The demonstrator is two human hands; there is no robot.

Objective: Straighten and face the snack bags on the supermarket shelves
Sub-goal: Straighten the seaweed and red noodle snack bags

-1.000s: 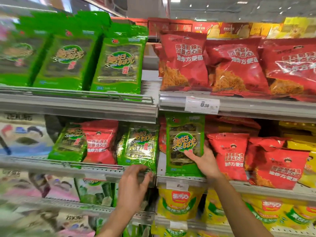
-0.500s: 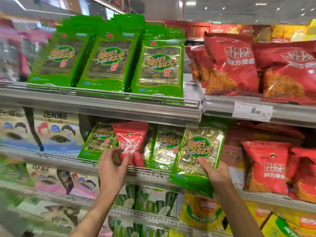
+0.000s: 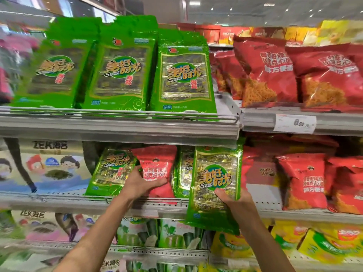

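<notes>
My left hand [image 3: 140,184] grips a small red snack bag [image 3: 157,163] that stands among green seaweed bags on the middle shelf. To its left leans a green seaweed bag [image 3: 111,169]; another green one [image 3: 184,171] stands just right of it, partly hidden. My right hand [image 3: 233,200] holds a large green seaweed bag [image 3: 215,185] upright in front of the shelf edge, thumb across its front, its bottom hanging below the shelf rail [image 3: 137,203].
The top shelf carries three rows of green seaweed bags [image 3: 121,75] and red noodle-snack bags [image 3: 269,75]. More red bags [image 3: 306,179] fill the middle shelf at right. Yellow bags [image 3: 324,244] lie below. A price tag [image 3: 294,123] hangs on the upper rail.
My left hand reached up from the shelf rail and took hold of the red bag. My right hand carried the green bag leftwards from the red section and turned it upright.
</notes>
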